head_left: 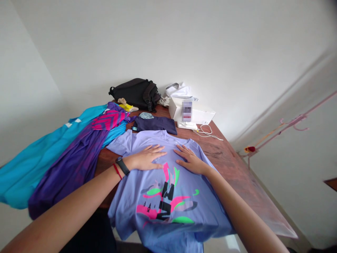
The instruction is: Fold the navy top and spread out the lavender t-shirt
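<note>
A lavender T-shirt with a pink, green and black print lies spread on the wooden table, its neckline towards the back and its lower part hanging over the front edge. Flat on the left of its chest rests my left hand, fingers spread; a dark band and a red string circle that wrist. My right hand presses on the other side of the chest, its fingers also apart. Neither hand grips the cloth. Just behind the neckline is a folded dark navy garment.
Blue clothing and purple clothing drape off the table at left. Behind stand a black bag, a white box, a phone with its screen blurred, and a white cable. A pink rack is at right.
</note>
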`<state>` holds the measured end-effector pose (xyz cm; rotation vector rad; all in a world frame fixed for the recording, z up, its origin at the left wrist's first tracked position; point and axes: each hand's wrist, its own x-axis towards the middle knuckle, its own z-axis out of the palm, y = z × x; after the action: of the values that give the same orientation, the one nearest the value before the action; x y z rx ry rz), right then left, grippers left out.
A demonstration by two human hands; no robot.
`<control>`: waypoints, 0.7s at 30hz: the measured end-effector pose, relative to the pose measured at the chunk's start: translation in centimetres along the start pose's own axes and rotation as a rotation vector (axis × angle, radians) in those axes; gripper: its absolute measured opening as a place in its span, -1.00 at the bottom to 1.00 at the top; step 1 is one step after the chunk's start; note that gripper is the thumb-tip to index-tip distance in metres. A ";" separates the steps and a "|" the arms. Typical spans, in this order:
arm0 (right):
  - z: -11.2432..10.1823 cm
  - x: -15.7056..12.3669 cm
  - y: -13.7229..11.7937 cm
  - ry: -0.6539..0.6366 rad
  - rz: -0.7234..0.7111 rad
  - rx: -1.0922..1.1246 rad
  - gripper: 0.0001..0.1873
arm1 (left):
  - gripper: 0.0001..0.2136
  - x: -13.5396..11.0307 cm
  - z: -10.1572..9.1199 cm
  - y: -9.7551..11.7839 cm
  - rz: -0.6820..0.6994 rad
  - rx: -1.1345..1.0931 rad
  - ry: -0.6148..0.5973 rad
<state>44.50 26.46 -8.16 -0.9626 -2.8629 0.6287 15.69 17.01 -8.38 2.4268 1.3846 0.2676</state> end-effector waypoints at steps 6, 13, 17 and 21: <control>0.1 0.0 0.1 0.013 -0.009 0.005 -0.27 | -0.29 0.0 0.1 -0.2 0.011 0.008 0.005; 0.1 0.0 0.1 0.005 0.004 0.001 -0.25 | -0.28 0.0 -0.2 0.1 -0.019 0.000 -0.016; 0.1 0.0 0.2 -0.003 0.004 0.001 -0.25 | -0.28 -0.1 -0.5 0.4 -0.018 -0.004 -0.024; 0.1 0.0 0.1 -0.010 0.006 -0.010 -0.25 | -0.28 -0.3 -0.8 0.8 -0.025 0.027 -0.039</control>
<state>44.53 26.50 -8.25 -0.9722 -2.8756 0.6213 15.92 16.51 -7.31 2.4214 1.4094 0.1957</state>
